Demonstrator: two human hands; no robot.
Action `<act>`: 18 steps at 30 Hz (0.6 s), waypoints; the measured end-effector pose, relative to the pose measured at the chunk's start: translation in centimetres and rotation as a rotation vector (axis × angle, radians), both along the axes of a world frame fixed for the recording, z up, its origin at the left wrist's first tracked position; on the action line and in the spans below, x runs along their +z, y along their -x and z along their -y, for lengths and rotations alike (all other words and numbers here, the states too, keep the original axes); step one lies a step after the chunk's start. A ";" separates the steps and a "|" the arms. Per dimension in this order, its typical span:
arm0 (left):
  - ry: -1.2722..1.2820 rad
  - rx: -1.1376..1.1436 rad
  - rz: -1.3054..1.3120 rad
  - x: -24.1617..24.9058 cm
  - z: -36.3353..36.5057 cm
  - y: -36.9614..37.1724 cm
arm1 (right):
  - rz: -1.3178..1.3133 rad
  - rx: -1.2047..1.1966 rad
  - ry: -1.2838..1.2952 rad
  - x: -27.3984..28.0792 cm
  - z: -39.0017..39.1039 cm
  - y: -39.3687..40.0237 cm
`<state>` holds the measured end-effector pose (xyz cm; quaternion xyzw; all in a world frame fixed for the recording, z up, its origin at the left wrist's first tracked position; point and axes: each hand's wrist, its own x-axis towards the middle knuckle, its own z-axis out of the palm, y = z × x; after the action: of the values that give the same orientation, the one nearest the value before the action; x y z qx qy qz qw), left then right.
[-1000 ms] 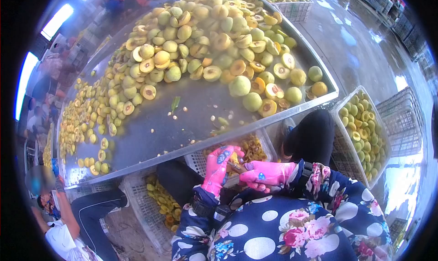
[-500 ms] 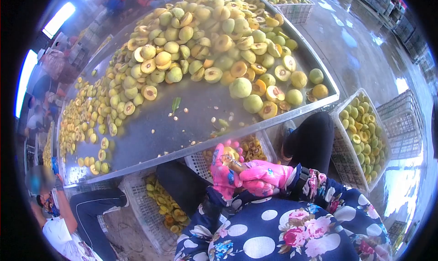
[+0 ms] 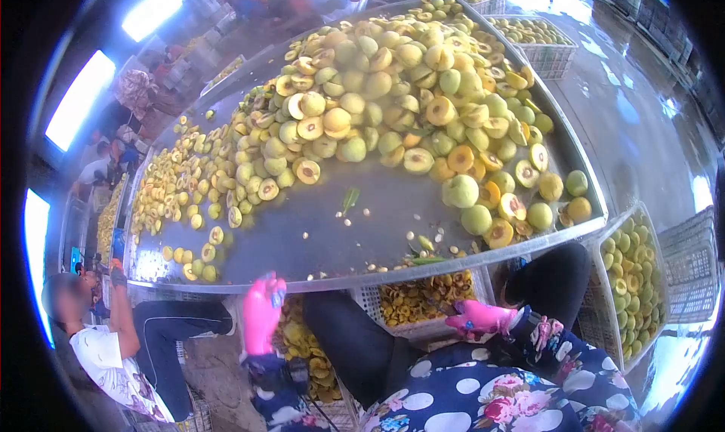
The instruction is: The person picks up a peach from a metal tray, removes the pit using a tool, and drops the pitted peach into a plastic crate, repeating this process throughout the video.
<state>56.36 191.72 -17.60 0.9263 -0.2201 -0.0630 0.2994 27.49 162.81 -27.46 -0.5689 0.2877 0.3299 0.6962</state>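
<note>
My left hand (image 3: 262, 311), in a pink patterned glove, is raised at the table's near edge, left of my knees. Its fingers look curled together; whatever they hold is too small to name. My right hand (image 3: 480, 319), in a matching glove, is over the right side of my lap with its fingers curled round a small tool that is hard to make out. Beyond the hands, a large pile of halved and whole yellow-green fruit (image 3: 340, 122) lies on the metal table (image 3: 340, 220). A crate of cut fruit pieces (image 3: 427, 300) stands between my knees.
Another crate of cut pieces (image 3: 313, 356) stands beside my left leg. Crates of fruit (image 3: 633, 281) stand at the right, with an empty-looking crate (image 3: 689, 262) next to them. A co-worker (image 3: 113, 356) sits at the left. Small pits and a leaf (image 3: 350, 199) lie on the table.
My hands were together over my lap with a piece of fruit between them; now they are apart. My left hand has moved left to the table edge, my right hand slightly right. The view has shifted.
</note>
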 end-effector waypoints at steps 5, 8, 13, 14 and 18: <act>0.088 -0.088 0.019 0.8 11.9 -9.7 | 0.049 0.033 -0.067 -0.7 0.6 0.2; 0.122 -0.221 0.376 -5.6 17.7 -18.1 | 0.041 -0.017 -0.055 -1.1 1.1 0.3; -0.102 -0.185 0.327 -8.4 21.9 -19.2 | 0.042 0.031 0.014 1.6 2.1 0.0; -0.146 -0.179 0.279 -8.8 22.2 -18.9 | 0.031 0.028 -0.013 1.2 2.0 0.1; 0.261 -0.039 -0.212 -8.5 21.5 -15.2 | 0.091 0.028 -0.115 1.8 1.8 0.0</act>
<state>71.58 170.18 -26.13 0.8633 -0.2112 -0.1371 0.4373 27.51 161.01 -25.67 -0.5464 0.2285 0.3295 0.7353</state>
